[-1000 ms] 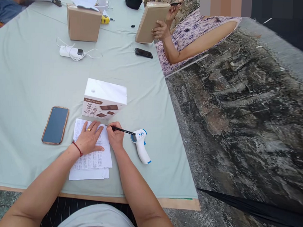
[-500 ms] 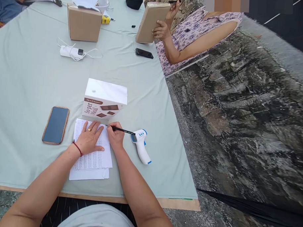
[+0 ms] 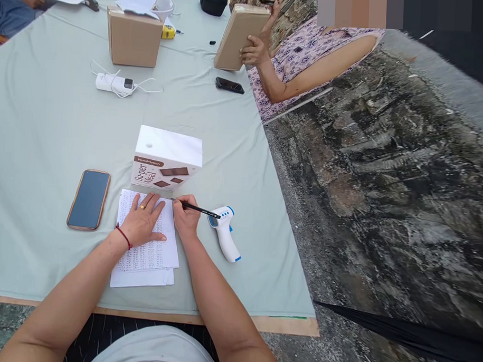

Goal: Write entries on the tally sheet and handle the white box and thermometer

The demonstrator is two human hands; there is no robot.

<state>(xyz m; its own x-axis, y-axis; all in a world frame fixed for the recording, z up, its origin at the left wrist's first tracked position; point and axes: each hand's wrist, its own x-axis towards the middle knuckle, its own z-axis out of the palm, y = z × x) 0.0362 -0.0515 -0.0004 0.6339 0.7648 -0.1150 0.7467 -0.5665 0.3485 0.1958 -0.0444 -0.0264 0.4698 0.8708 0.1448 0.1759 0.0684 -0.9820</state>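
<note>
My left hand lies flat with its fingers spread on a small stack of paper sheets covered in rows of writing. At the sheets' upper right edge, my right hand is closed round a black pencil; its point is down near the paper, and whether it touches I cannot tell. The pencil's back end overlaps a white and blue infrared thermometer lying to the right. Just beyond the sheets stands a white and brown carton. A smartphone with a dark screen lies left of my left hand.
Farther back on the cloth-covered table are a white device wrapped in cable, a black phone, a brown cardboard box and a black case. A person at right holds a flat brown package; another person's arm shows upper left.
My right hand and the pencil have shifted slightly to the right. My left hand stays in place. The person across has tilted the brown package and moved a raised hand a little left.
</note>
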